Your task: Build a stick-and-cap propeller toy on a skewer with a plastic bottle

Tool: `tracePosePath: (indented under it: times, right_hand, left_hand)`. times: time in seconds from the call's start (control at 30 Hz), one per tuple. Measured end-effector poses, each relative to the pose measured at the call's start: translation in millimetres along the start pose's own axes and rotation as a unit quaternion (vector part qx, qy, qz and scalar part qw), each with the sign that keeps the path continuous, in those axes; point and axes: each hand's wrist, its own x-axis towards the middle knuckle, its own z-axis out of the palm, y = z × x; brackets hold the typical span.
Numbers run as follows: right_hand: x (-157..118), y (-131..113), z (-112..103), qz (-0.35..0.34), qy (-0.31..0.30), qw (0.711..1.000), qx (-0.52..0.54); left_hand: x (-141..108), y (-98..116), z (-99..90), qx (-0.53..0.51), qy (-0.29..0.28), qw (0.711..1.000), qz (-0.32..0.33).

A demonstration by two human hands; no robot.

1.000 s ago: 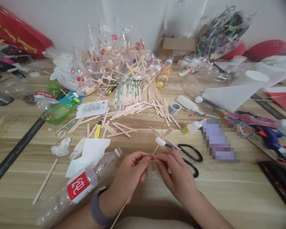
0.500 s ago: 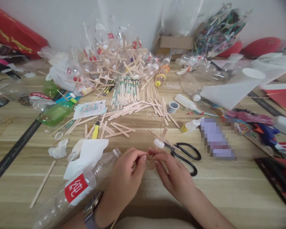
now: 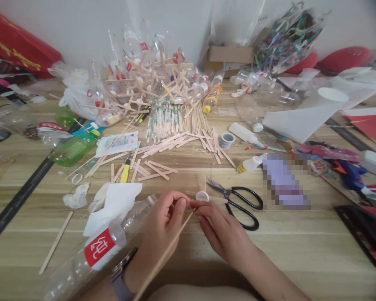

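Near the front middle of the table, my left hand (image 3: 166, 225) is closed, thumb against fingers, on a thin wooden skewer (image 3: 163, 256) that slants down toward the bottom edge. My right hand (image 3: 224, 232) meets it, its fingers pinched together at the skewer's upper end; what exactly they grip is too small to make out. Just beyond the fingertips is a white bottle cap (image 3: 202, 196) with thin wooden sticks crossing at it. Black-handled scissors (image 3: 227, 193) lie partly open right of the cap. A clear bottle with a red label (image 3: 100, 248) lies beside my left forearm.
Loose craft sticks (image 3: 158, 169), a yellow-handled tool (image 3: 125, 172) and a green bottle (image 3: 75, 147) lie beyond. White paper (image 3: 114, 205) is at left, small glue bottle (image 3: 250, 164) at right. Plastic bottles and stick crosses are heaped at the back.
The white cap and its sticks have turned and moved slightly left and down. The skewer now shows as a long slanting line below my hands. My left hand has shifted slightly left.
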Motion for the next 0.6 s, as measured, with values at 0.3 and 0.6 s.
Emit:
tracePosePath:
  times: [0.3,0.6]
  right_hand:
    - [3,-1,3,-0.018,0.007,0.999,-0.036]
    - [0,2,1,-0.061,0.010,0.995,-0.076]
  left_hand:
    - [3,-10,-3.0,-0.101,-0.051,0.991,-0.070]
    - [7,-2,-18.0,-0.249,-0.080,0.939,-0.221]
